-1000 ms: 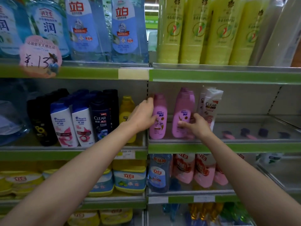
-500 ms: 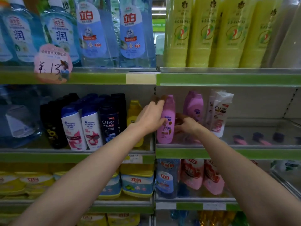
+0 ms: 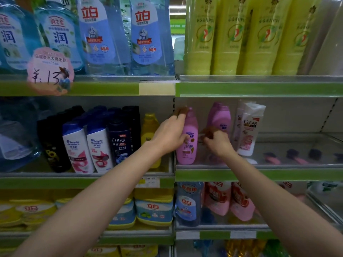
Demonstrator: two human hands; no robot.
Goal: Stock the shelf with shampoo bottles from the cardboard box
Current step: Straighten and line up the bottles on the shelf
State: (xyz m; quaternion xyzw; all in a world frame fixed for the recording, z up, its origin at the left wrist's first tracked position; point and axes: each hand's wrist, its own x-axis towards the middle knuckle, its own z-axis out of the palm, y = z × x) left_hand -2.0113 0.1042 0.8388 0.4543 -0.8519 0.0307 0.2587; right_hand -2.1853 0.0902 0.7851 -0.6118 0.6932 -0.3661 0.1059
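Note:
A pink shampoo bottle (image 3: 187,145) stands upright at the left end of the middle right shelf (image 3: 259,175). My left hand (image 3: 169,135) grips it from the left, with fingers reaching up to its cap. A second pink bottle (image 3: 220,116) stands further back to its right. My right hand (image 3: 216,143) is in front of that bottle's lower part with its fingers curled; whether it holds the bottle is hidden. Two white CLEAR bottles (image 3: 249,130) stand right of it. The cardboard box is out of view.
The shelf bay to the left holds head & shoulders bottles (image 3: 79,147), dark bottles and a yellow bottle (image 3: 150,130). Small pink and dark items (image 3: 295,156) lie at the back right of the shelf. Tall blue and yellow-green bottles fill the shelf above.
The second pink bottle went deeper into the shelf and my right hand dropped to its lower front. My left hand slid higher on the first pink bottle.

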